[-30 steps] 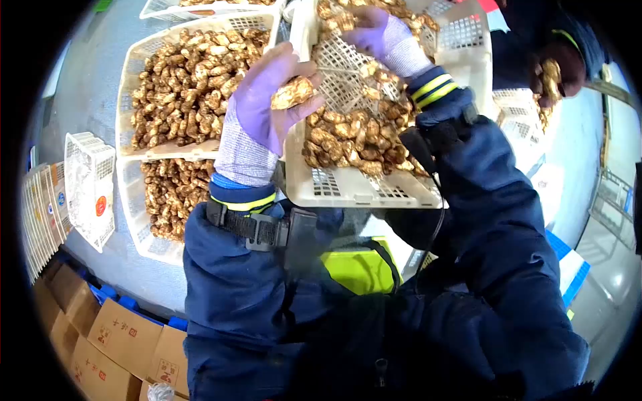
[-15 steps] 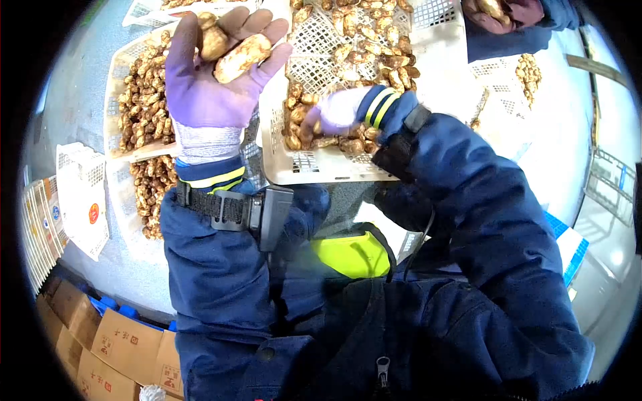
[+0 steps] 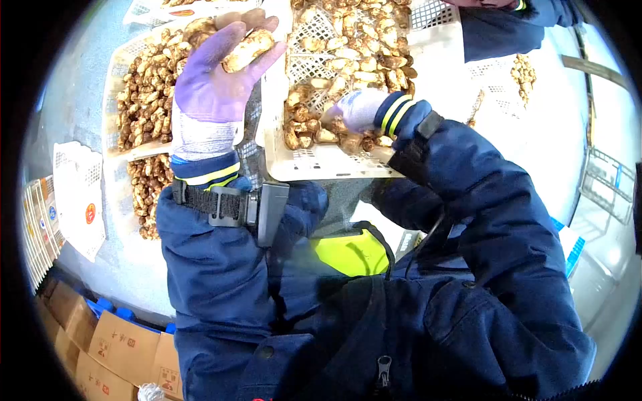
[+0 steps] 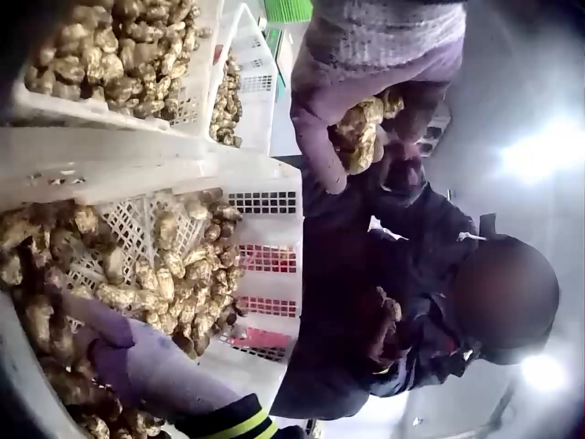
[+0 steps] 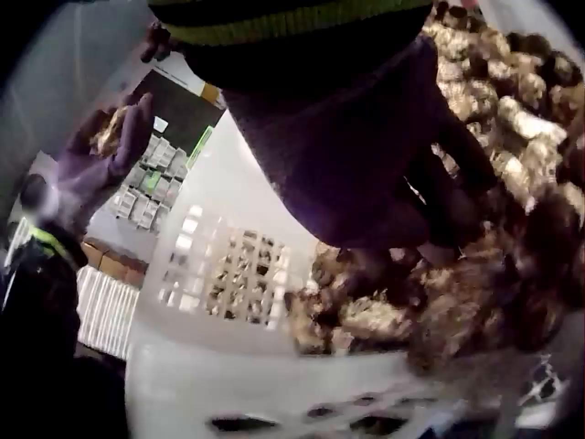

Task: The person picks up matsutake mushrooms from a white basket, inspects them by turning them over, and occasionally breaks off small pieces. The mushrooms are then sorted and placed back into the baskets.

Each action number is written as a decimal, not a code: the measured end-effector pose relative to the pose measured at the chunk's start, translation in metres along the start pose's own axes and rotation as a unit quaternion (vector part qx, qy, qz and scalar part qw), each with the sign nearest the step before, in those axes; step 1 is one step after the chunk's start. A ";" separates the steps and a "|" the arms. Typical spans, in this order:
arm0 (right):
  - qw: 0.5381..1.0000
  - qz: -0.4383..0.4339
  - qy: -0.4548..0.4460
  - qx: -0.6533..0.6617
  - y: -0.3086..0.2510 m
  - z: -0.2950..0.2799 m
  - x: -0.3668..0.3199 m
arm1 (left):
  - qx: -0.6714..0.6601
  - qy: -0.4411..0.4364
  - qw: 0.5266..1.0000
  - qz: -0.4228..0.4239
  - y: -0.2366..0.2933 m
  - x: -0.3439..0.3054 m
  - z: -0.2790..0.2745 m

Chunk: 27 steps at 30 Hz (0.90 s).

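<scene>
My gloved left hand (image 3: 212,90) is raised at the left edge of the middle crate (image 3: 321,171). Its fingers curl round a pale, brown-streaked mushroom (image 3: 249,51) and a browner one (image 3: 200,30); the left wrist view also has these mushrooms (image 4: 361,133) in the palm. Low in the middle crate, my gloved right hand (image 3: 358,110) reaches down among loose mushrooms (image 3: 326,135). In the right wrist view the right hand (image 5: 347,165) points its fingers into the pile. Its fingertips are hidden there, and I cannot tell whether they pinch a mushroom.
Left of the middle crate stand more white crates full of mushrooms (image 3: 144,107). A small white basket (image 3: 80,200) and cardboard boxes (image 3: 124,347) lie beyond. Opposite, another person (image 4: 402,274) in dark clothes stands beside the crate. A further batch of mushrooms (image 3: 523,79) is at right.
My left hand swung left, turned palm up to show two mushrooms, then curled inward. My right hand came from the far part of the crate to its near end, then shifted slightly right.
</scene>
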State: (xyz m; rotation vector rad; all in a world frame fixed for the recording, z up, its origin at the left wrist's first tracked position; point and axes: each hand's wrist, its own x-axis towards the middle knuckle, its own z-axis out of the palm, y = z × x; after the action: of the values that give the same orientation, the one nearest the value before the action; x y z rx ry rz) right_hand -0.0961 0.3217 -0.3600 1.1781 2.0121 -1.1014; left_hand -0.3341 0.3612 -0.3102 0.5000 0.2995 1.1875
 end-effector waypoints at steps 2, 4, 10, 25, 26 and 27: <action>0.995 0.024 0.071 -0.062 0.020 -0.011 0.009 | -0.041 0.044 0.998 -0.010 -0.001 0.000 -0.006; 0.985 0.075 0.126 -0.086 0.015 -0.029 0.000 | 0.024 0.092 0.995 0.015 0.003 -0.004 0.017; 0.983 -0.094 0.140 -0.074 -0.041 0.007 0.030 | 0.023 0.082 0.996 0.011 0.005 -0.004 0.005; 0.837 -0.136 0.253 0.465 0.093 -0.049 -0.037 | 0.285 0.059 0.937 -0.193 -0.012 -0.006 0.015; 0.865 -0.107 0.283 0.401 0.062 -0.069 -0.060 | 0.334 0.063 0.918 -0.204 -0.013 -0.004 0.036; 0.887 -0.076 0.308 0.336 0.030 -0.083 -0.070 | 0.358 0.036 0.912 -0.198 -0.021 -0.003 0.033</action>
State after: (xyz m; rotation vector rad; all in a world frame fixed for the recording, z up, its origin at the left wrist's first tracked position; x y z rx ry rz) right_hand -0.0419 0.3713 -0.2749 1.9420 2.2712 -1.7644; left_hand -0.3028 0.3452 -0.2927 0.9810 0.8738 0.6690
